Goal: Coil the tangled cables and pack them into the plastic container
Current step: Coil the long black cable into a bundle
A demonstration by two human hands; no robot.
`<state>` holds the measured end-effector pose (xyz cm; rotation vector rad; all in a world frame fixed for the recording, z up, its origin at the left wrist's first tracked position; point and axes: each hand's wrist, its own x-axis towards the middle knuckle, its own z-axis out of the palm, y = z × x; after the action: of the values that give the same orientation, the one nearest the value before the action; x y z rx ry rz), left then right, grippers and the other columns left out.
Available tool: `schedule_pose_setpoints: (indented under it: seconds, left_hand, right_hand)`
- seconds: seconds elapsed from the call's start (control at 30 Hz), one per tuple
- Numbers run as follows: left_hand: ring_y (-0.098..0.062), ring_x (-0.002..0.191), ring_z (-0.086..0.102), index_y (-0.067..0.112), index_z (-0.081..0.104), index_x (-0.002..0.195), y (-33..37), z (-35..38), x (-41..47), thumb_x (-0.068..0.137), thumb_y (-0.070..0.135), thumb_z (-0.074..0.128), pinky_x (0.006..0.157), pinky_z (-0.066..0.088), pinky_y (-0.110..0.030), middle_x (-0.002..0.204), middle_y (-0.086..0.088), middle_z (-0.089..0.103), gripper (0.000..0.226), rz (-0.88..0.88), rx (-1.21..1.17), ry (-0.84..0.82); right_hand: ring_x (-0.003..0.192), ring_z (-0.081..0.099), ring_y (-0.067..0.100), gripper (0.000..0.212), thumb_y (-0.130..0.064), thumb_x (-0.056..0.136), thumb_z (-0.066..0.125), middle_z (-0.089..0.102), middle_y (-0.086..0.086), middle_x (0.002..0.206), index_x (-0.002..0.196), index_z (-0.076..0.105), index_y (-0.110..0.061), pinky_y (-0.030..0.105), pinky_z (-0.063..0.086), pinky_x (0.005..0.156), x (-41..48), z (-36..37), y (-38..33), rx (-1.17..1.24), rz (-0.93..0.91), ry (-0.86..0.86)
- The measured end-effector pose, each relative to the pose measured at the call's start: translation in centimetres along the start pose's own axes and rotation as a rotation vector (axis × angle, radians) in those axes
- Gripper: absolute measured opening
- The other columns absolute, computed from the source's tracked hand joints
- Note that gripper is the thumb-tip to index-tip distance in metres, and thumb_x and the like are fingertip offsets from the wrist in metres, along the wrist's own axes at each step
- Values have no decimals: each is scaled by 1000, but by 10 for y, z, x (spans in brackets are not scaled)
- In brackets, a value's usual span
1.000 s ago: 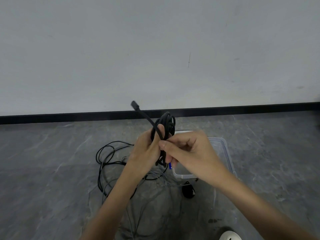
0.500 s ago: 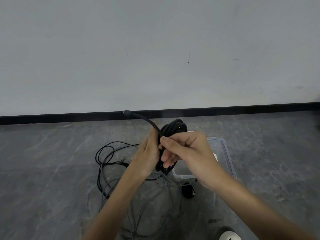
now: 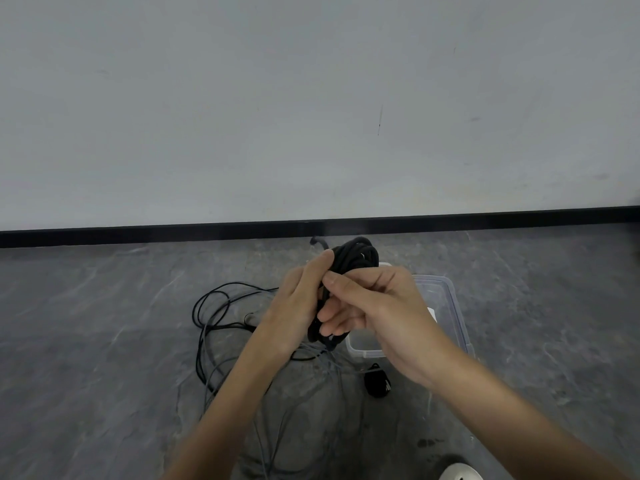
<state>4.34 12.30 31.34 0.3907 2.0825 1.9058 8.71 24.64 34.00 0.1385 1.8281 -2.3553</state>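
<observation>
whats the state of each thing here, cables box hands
coiled black cable: wound into a bundle, held up in both hands, plug end poking out at the top
loose cables: still tangled on the floor
plastic container: open, no lid on, on the floor behind the right hand
left hand: grip closed on the coil
right hand: grip closed on the coil
small black object: lying on the floor by the container

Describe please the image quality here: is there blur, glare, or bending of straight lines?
Head view: light is soft and even, no glare; the black baseboard tilts and bows slightly from the wide lens; loose cables on the floor look soft, while the coiled cable and both hands stay fairly sharp.
</observation>
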Motion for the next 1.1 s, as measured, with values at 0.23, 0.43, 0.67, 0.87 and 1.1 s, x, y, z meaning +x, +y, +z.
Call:
schedule_pose_setpoints:
  seconds: [0.23, 0.43, 0.67, 0.87, 1.1]
  left_hand:
    - [1, 52, 48, 18, 48, 54, -2, 4, 2, 101, 39, 38, 53, 41, -10, 49, 10, 48, 52, 8, 22, 70]
    - [4, 50, 51, 26, 55, 52, -7, 6, 4, 103, 33, 35, 51, 43, -8, 49, 11, 52, 55, 14, -18, 76]
    - [7, 47, 54, 43, 60, 44, -6, 4, 5, 104, 34, 35, 52, 45, -10, 45, 20, 56, 66, 14, -27, 79]
    - [-20, 68, 66, 29, 73, 73, -12, -12, 16, 88, 59, 33, 65, 53, -31, 71, -9, 70, 52, -87, -132, 173]
    - [-14, 44, 42, 19, 63, 60, -15, -7, 18, 83, 65, 34, 57, 37, -34, 44, 1, 45, 59, -106, -172, 102]
  right_hand:
    - [53, 69, 18, 22, -17, 88, 66, 71, 11, 62, 68, 72, -7, 20, 54, 49, -3, 10, 0, -86, -25, 154]
    - [50, 68, 18, 16, -15, 82, 73, 70, 10, 60, 67, 73, -9, 19, 53, 48, -6, 20, 4, 15, -37, 316]
    - [61, 71, 19, 9, -15, 82, 71, 72, 10, 66, 75, 72, -10, 19, 55, 56, -9, 27, 12, 78, -91, 340]
    - [74, 74, 24, 16, -15, 91, 63, 74, 12, 78, 92, 52, -4, 24, 58, 65, -10, 20, 4, 168, -107, 340]
    - [43, 41, 2, 19, -14, 95, 54, 51, -11, 48, 89, 71, -13, 16, 35, 47, 8, -2, 11, -330, -55, 306]
